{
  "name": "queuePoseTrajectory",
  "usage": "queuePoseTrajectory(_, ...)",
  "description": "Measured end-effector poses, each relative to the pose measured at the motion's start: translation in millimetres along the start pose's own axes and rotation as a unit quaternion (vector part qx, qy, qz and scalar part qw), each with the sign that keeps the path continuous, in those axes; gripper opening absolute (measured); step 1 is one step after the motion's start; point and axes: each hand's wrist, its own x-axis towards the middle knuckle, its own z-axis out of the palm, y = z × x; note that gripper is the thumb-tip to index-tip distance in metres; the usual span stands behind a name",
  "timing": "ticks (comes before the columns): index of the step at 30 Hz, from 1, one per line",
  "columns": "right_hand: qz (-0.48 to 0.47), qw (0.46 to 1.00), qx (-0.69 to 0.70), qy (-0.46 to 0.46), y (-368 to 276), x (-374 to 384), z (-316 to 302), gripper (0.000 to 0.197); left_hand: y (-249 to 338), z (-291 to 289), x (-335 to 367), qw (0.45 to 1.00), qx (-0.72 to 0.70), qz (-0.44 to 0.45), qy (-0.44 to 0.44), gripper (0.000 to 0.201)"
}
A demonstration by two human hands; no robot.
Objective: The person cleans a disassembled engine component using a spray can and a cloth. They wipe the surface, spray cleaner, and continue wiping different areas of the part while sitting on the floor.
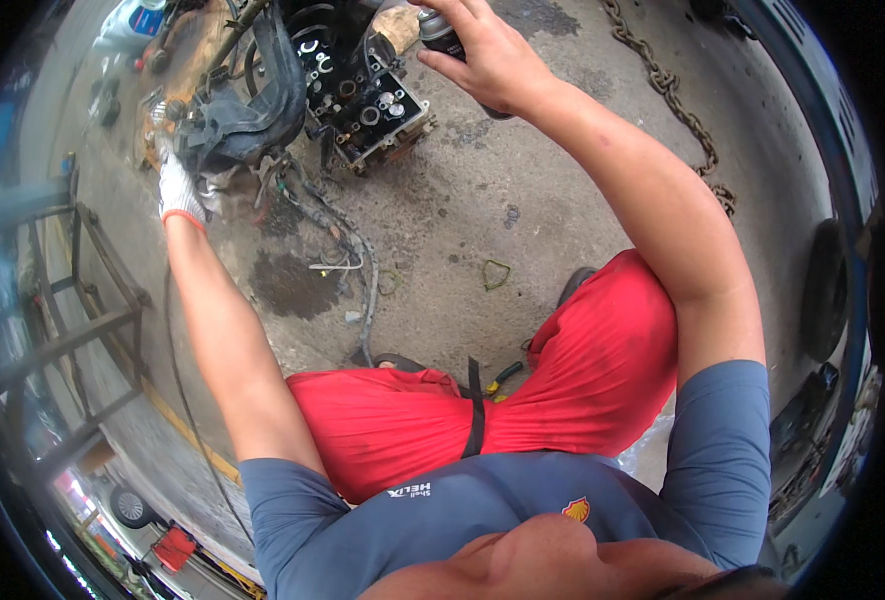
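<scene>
My right hand (pixel 493 62), bare, is wrapped around a dark spray can (pixel 443 36) at the top of the view, to the right of an engine block (pixel 375 118). The block sits on the concrete with round bores in its upper face. My left hand (pixel 181 190) wears a white knit glove with an orange cuff. It reaches against the near left side of a bulky dark greasy assembly (pixel 248 115), where the fingers are too small and partly hidden to read. A wiring harness (pixel 361 255) trails from that assembly toward my foot.
A rusty chain (pixel 663 80) lies along the floor at the right. At the left stands a metal frame (pixel 73 345); a pale jug (pixel 131 22) is at the far left. Near my knees lie a yellow-and-black-handled tool (pixel 505 376) and a small green loop (pixel 496 274).
</scene>
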Motion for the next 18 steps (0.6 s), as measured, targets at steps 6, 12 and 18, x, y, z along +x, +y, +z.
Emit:
queuePoseTrajectory(6,0.129,0.987,-0.066,-0.068,4,-23,11,0.066,4,13,-9,0.999,-0.040,-0.008,-0.033,0.061)
queuePoseTrajectory(12,0.149,0.985,-0.057,-0.073,2,-27,18,0.065,2,3,-3,0.999,-0.037,-0.017,-0.027,0.059)
queuePoseTrajectory(18,0.147,0.985,-0.045,-0.082,9,-34,24,0.063,2,11,-13,0.999,-0.031,0.000,-0.018,0.063)
